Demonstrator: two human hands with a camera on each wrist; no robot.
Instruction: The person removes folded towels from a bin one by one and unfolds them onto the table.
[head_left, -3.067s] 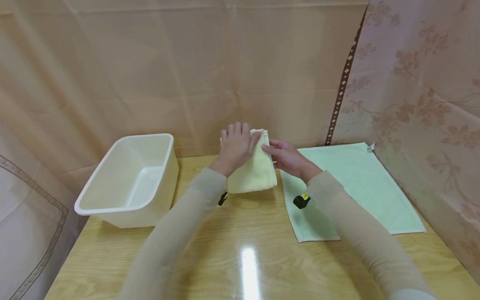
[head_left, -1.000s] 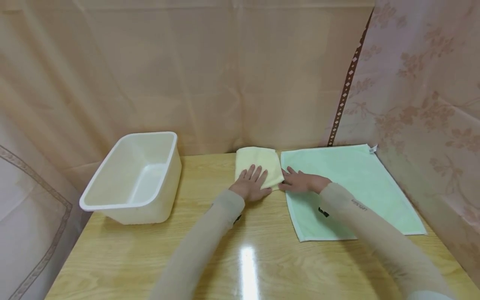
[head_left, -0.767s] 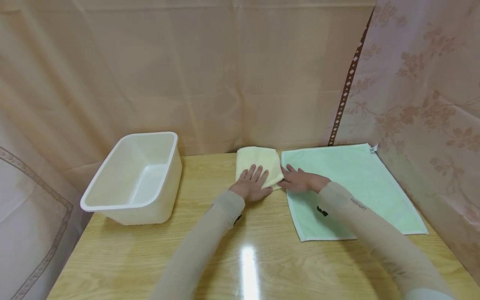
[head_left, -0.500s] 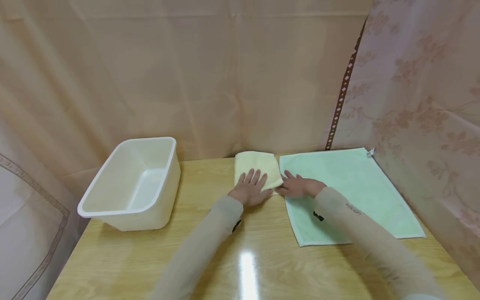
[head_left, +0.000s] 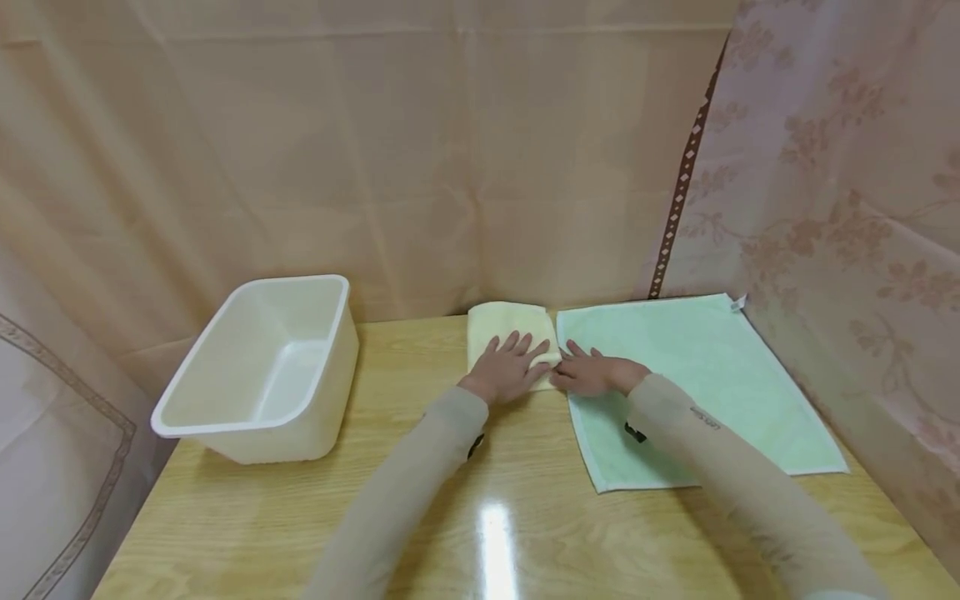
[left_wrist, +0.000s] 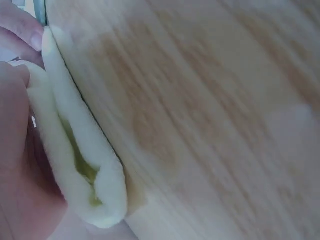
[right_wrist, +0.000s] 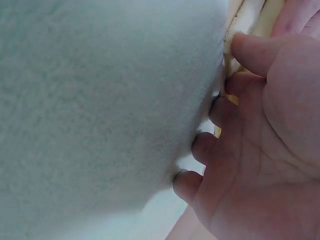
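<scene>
A folded pale yellow towel (head_left: 501, 321) lies near the table's back edge. My left hand (head_left: 504, 372) rests palm down on its front part, fingers spread. In the left wrist view the rounded fold of the yellow towel (left_wrist: 107, 192) lies beside that hand. My right hand (head_left: 596, 372) is at the towel's right side, over the left border of a spread mint-green towel (head_left: 712, 367). In the right wrist view my right thumb (right_wrist: 252, 52) touches the yellow edge, while the fingertips are on the mint-green towel's border. No pinch shows clearly.
A white plastic basin (head_left: 318, 417) stands at the left of the wooden table (head_left: 420, 517). Behind everything hangs a beige curtain (head_left: 375, 167), and a floral curtain (head_left: 862, 208) borders the right side.
Three seconds ago both hands held the yellow towel raised; now it lies on the table. Over the last half second my left fingers have shifted slightly right, toward the right hand.
</scene>
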